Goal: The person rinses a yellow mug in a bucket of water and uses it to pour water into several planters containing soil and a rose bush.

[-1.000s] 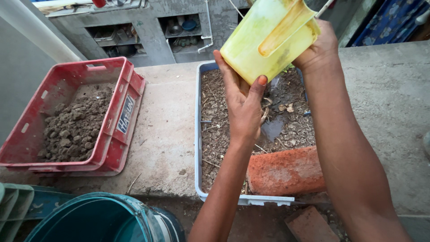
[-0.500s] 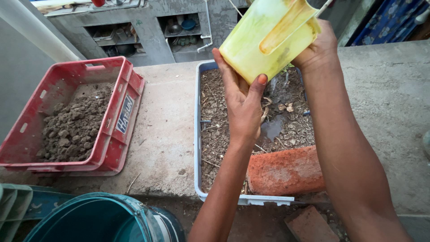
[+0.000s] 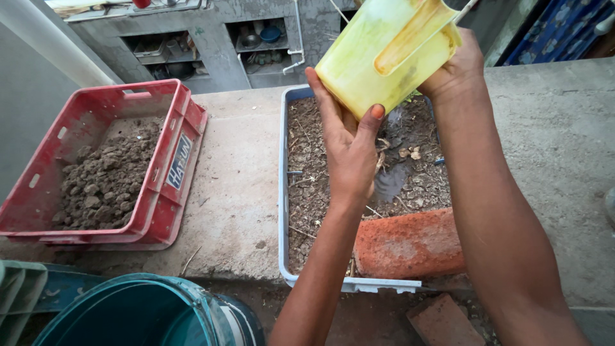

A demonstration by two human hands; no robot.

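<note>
Plastic jug (image 3: pixel 384 54), light, rigid, wet-slick, I judge; my left hand (image 3: pixel 349 150) cups its base, right hand (image 3: pixel 458 67) grips its top.

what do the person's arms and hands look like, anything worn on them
Both forearms are bare as far as the picture shows: no sleeves, gloves, watch or bracelets in view. The left hand has an orange-tinted thumbnail, as if painted or stained. The right hand shows no rings on the parts that can be seen; most of its fingers are hidden. Both arms are slim, entering from the bottom edge.
</note>
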